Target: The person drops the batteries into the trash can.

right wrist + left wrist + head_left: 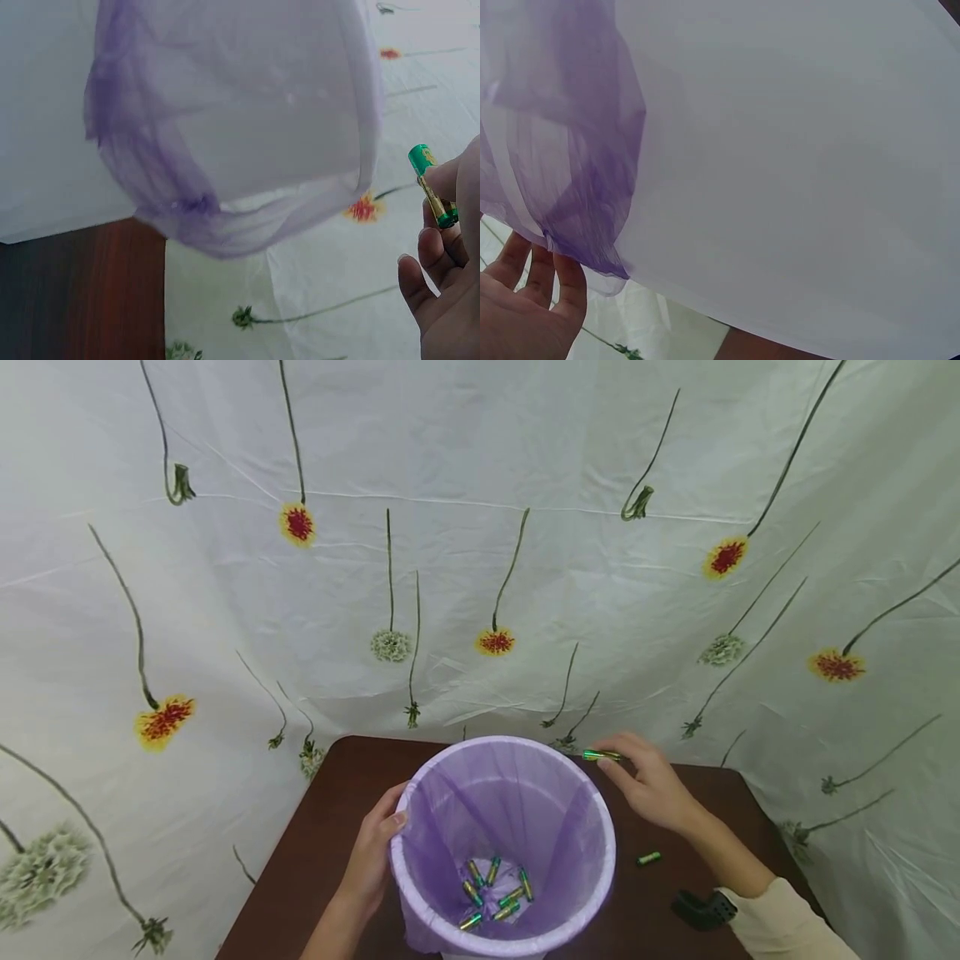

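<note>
A white trash bin [609, 852] lined with a thin purple bag [442, 810] stands on the table. My left hand [366, 852] grips its left rim, thumb over the edge and fingers outside; the left wrist view has those fingers against the bag's overhang [592, 172]. Beyond the rim on the right, my right hand [654, 783] pinches a green and gold battery [600, 755], also visible in the right wrist view as a battery [422, 159] between thumb and fingers. Several similar batteries [472, 893] lie at the bottom of the bin.
One more battery [648, 858] lies on the dark brown table [315, 835], right of the bin. A black wrist device [703, 910] is at my right cuff. White cloth [450, 460] with printed flowers hangs behind and around the table.
</note>
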{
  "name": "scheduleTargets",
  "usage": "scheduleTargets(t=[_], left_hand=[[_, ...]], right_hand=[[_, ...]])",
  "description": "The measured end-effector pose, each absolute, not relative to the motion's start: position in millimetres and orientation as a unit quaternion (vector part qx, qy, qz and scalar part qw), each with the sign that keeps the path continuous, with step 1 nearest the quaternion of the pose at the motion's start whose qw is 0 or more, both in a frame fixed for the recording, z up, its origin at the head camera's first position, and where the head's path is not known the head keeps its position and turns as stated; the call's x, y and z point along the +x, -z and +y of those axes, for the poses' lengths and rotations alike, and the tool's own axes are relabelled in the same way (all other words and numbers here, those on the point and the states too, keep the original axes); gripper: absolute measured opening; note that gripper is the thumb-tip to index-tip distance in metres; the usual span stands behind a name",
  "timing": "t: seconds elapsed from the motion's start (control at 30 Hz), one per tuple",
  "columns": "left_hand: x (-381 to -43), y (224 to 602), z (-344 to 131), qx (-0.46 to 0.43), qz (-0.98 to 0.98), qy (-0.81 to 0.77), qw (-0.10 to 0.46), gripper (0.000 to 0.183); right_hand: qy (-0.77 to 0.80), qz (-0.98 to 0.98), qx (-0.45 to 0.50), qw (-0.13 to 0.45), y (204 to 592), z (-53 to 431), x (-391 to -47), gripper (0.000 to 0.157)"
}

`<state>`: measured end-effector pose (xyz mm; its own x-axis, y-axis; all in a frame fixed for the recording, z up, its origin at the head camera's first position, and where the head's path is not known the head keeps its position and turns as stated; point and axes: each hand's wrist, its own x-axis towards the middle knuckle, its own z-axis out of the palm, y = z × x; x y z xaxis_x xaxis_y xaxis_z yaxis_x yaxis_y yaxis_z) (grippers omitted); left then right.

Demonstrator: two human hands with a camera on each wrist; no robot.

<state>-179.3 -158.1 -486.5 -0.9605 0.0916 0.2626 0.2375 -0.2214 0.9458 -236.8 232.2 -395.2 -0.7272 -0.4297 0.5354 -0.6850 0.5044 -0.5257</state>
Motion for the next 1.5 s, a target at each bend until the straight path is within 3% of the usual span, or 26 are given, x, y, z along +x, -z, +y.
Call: scheduleTargets(t=[0.3,0.6,0.87,1.5], left_hand=[[-177.8,485.1,-161.6,-0.142,-0.621,0.769,0.040,0.041],[-180.3,486.2,-158.0,-0.141,-0.622,0.769,0.044,0.043],[-180.4,485.9,-155.6,-0.142,-0.620,0.771,0.042,0.043],[-180.4,488.2,-158.0,-0.126,-0.624,0.770,0.050,0.043]], right_hand=[[-0.366,-0.826,0.407,0.137,372.9,204.3,-243.3,0.022],[-0.342,-0.797,0.475,0.149,360.1,180.6,-249.6,0.022],[-0.379,-0.813,0.424,0.127,361.1,186.6,-252.3,0.032],[-0.366,-0.839,0.384,0.123,380.9,222.9,-251.5,0.029]])
